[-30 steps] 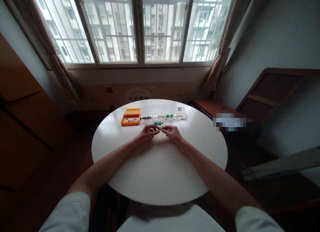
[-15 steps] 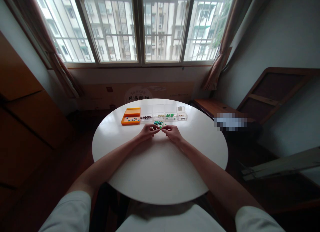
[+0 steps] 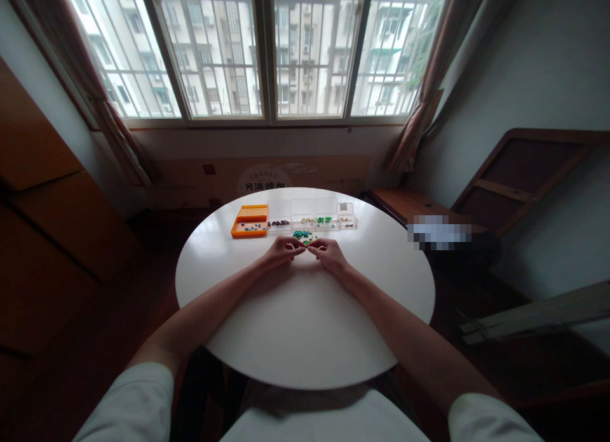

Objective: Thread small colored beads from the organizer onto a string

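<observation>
My left hand point(image 3: 282, 250) and my right hand point(image 3: 328, 254) meet over the far half of the white round table point(image 3: 295, 340). Thumb and fingers of each hand are pinched together, the fingertips almost touching. A speck of green shows at the fingertips; what they hold is too small to make out. Just beyond them lies a loose pile of tiny green and blue pieces point(image 3: 301, 234). Behind the pile stands a row of clear lidded boxes point(image 3: 309, 223) with dark, pale and green pieces inside. To the left is an open orange box point(image 3: 250, 232) holding several small blue and dark pieces.
A barred window point(image 3: 267, 54) with curtains fills the far wall. Below it leans a flat printed cardboard box point(image 3: 333, 175). Right of the table stands a low wooden piece of furniture point(image 3: 405, 202); at left, a wooden cabinet point(image 3: 42, 239).
Hardly anything differs. Both hands stay in the same place, fingertips still together, and the boxes and pile have not moved.
</observation>
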`<state>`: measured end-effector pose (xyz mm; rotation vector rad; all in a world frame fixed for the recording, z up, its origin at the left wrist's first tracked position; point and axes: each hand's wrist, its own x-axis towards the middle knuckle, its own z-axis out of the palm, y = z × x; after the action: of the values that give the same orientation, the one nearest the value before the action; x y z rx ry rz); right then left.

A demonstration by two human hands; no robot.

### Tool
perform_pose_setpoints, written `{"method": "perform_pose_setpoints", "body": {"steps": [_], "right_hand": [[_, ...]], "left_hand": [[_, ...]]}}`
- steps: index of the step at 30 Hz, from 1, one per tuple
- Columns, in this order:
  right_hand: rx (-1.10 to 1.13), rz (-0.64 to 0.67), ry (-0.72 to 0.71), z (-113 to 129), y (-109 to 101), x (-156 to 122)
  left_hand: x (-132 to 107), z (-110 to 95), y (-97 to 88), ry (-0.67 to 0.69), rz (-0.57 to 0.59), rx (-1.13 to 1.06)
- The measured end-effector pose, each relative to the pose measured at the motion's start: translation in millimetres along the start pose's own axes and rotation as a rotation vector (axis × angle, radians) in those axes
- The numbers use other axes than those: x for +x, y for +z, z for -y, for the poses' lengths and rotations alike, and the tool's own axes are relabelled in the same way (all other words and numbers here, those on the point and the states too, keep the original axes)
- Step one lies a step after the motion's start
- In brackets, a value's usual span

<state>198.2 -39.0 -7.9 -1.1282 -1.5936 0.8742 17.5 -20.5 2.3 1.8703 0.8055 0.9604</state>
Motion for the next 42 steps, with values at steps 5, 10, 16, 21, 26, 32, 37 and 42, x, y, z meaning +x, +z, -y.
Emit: {"method": "perform_pose_setpoints", "body": {"steps": [5,10,16,21,26,32,37,42], "right_hand": [[-0.010,-0.011,0.000,-1.5,0.0,0.4],[-0.024,-0.001,-0.007,0.1,0.1,-0.3],[-0.022,0.000,0.001,3.1,0.5,-1.0],[-0.037,0.017,-0.005,3.4,0.4,-1.7],[-0.056,0.025,-0.023,2.7,0.2,-1.9],[-0.071,0.031,-0.037,2.5,-1.0,-1.8],[-0.070,0.036,-0.030,2.3,-1.1,-2.3],[-0.057,0.015,-0.015,2.9,-0.3,-2.5]], "left_hand": [[-1.1,-2.0,-0.5,-0.017,0.003,-0.013],[-0.5,0.3,-0.2,-0.009,-0.002,-0.029],[0.0,3.1,0.0,-0.003,0.003,-0.032],[-0.7,-0.4,0.4,-0.010,0.000,-0.022],[-1.1,-4.5,0.1,-0.019,0.008,0.000],[-0.4,-2.6,-0.7,-0.009,0.009,-0.005],[-1.5,-2.8,-0.8,-0.022,0.019,0.002],[-2.8,-3.3,-0.6,-0.026,0.012,0.004]]}}
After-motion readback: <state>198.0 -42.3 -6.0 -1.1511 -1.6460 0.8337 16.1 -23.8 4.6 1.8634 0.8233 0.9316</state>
